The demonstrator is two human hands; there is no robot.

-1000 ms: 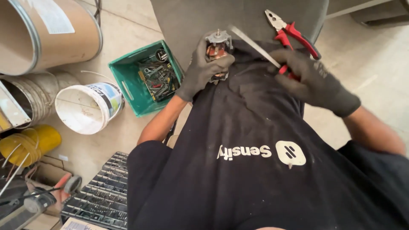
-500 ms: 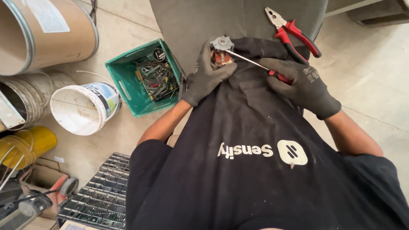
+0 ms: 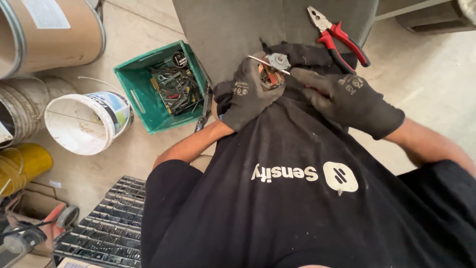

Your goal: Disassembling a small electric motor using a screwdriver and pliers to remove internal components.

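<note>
Head view: grey work surface [image 3: 233,25] above a pale concrete floor [image 3: 431,84].

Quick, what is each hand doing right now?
Left hand: closed around a small metal part.
Right hand: fingers curled at the same part; whether it grips the thin rod cannot be told.

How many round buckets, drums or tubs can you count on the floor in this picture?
4, all at the left: a brown drum top left, a grey metal bucket below it, a white bucket beside the green crate, and a yellow tub at the edge. More may lie out of frame.
</note>
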